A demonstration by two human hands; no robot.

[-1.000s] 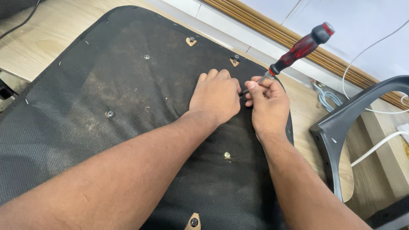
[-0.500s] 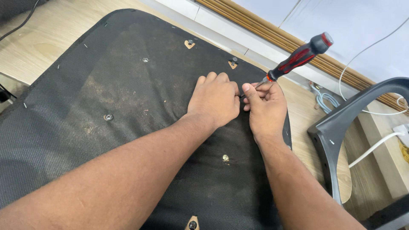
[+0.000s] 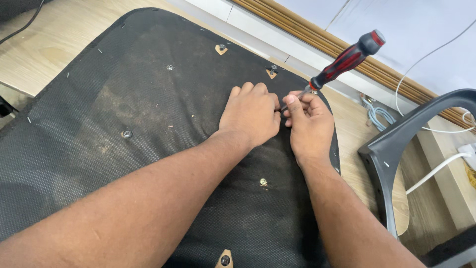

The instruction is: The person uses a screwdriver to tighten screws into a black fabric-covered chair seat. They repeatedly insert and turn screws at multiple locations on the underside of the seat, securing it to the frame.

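A black mesh-covered chair seat point(image 3: 114, 149) lies upside down on the floor, dusty in the middle, with several screws and small tan brackets point(image 3: 271, 72) along its edges. My right hand point(image 3: 310, 124) grips a screwdriver point(image 3: 347, 58) with a red and black handle, the shaft slanting down toward the seat's far right part. My left hand point(image 3: 250, 114) rests knuckles-up on the fabric right beside it, fingers curled at the tip. The tip and whatever it touches are hidden between my hands.
A dark grey plastic chair armrest frame point(image 3: 396, 144) stands to the right of the seat. White cables point(image 3: 436, 171) and a pale blue coiled cable point(image 3: 374, 111) lie on the wooden floor by the baseboard point(image 3: 317, 39). A silver screw head point(image 3: 127, 134) sits left of centre.
The screwdriver handle has tipped slightly and my hands have shifted a little on the seat. Both hands stay together at the same spot.
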